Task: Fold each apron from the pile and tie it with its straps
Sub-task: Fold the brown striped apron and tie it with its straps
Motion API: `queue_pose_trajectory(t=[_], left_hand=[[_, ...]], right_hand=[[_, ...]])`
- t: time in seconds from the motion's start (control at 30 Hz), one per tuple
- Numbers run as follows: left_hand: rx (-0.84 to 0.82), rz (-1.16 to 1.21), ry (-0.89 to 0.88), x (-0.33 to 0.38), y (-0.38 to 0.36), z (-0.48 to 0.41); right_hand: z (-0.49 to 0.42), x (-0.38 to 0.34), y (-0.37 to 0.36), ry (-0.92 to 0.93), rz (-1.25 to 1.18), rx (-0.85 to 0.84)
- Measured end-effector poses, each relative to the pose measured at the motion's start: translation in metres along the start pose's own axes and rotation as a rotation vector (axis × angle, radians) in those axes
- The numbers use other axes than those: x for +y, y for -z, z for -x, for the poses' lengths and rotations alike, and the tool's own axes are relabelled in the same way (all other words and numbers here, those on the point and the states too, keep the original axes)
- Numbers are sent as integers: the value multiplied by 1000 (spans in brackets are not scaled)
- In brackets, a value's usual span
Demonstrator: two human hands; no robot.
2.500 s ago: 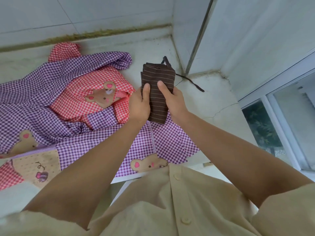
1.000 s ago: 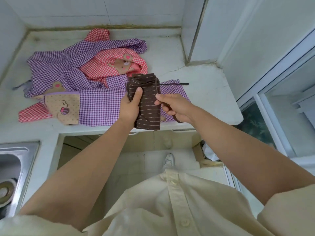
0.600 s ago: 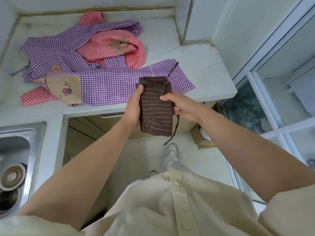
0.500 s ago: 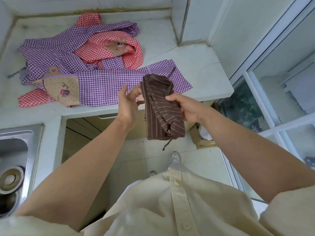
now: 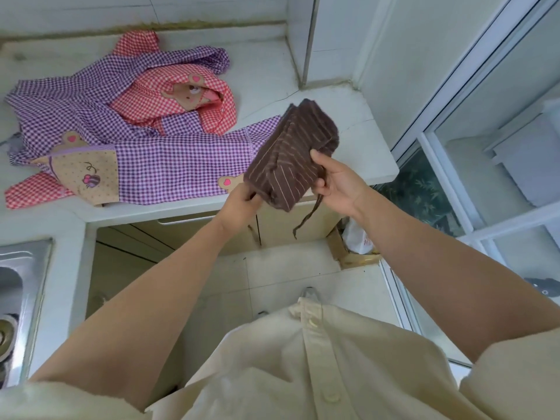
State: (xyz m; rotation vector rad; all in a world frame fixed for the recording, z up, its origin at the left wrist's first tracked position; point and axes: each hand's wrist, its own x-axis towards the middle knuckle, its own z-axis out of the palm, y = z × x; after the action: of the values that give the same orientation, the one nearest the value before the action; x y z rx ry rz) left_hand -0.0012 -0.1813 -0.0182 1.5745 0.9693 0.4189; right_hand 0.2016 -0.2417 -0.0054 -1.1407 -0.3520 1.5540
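Above the front edge of the white surface [image 5: 357, 116], a folded brown striped apron [image 5: 291, 153] is held tilted in the air, clear of the top. The right grip [image 5: 335, 181] curls round its right edge, thumb on the cloth, with a thin strap [image 5: 309, 213] running past the fingers and dangling below. The left grip [image 5: 241, 203] pinches the bundle's lower left corner. Behind, a purple gingham apron [image 5: 169, 165] and a red gingham apron [image 5: 169, 98] lie crumpled together on the surface.
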Motion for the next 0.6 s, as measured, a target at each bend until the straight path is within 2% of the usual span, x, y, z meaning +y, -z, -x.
queue_pose_trajectory(t=[0.17,0.33,0.43,0.5,0.6], left_hand=[[-12,-216,-107,7,-14,2],[8,-662,-356,20,-23,-9],[214,-678,-383,39,-23,-19],[364,-626,-305,44,-19,-33],[455,-574,-182,49,-17,-54]], right_hand=[[-20,-4,2,113,-45,223],[-28,-1,3,204,69,361],[-29,2,9,206,129,330],[-27,2,13,194,203,251],[-25,-1,12,171,328,85]])
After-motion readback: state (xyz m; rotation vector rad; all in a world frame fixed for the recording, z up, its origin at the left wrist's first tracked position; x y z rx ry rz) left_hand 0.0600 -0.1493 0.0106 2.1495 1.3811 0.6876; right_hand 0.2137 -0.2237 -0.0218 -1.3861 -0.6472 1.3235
